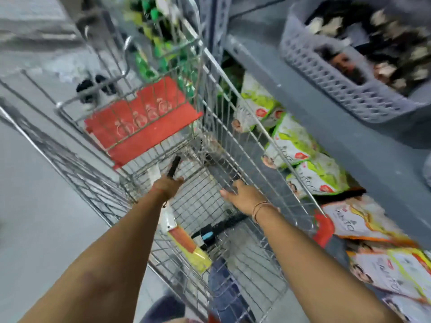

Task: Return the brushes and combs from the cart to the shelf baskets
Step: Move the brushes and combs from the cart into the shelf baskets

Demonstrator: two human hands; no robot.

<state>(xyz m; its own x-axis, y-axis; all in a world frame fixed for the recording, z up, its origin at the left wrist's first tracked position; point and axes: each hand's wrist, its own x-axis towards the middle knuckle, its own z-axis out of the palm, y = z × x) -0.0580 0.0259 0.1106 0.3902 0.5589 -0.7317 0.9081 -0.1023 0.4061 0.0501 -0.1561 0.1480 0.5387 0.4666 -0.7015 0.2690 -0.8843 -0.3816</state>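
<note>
My left hand is inside the wire cart, shut on a slim black comb or brush handle that points up and away. My right hand is lower in the cart near its right wall. Its thumb is apart from the fingers, and the fingertips are at a small dark object that is too blurred to identify. On the cart floor lie a yellow and orange packaged item and a black item with a blue label. A grey perforated shelf basket holds dark packaged goods at the upper right.
A red child-seat flap crosses the cart ahead of my hands. Green bottles fill the cart's far end. The grey shelf on the right carries green-and-white packets and orange-trimmed ones below. Grey floor lies to the left.
</note>
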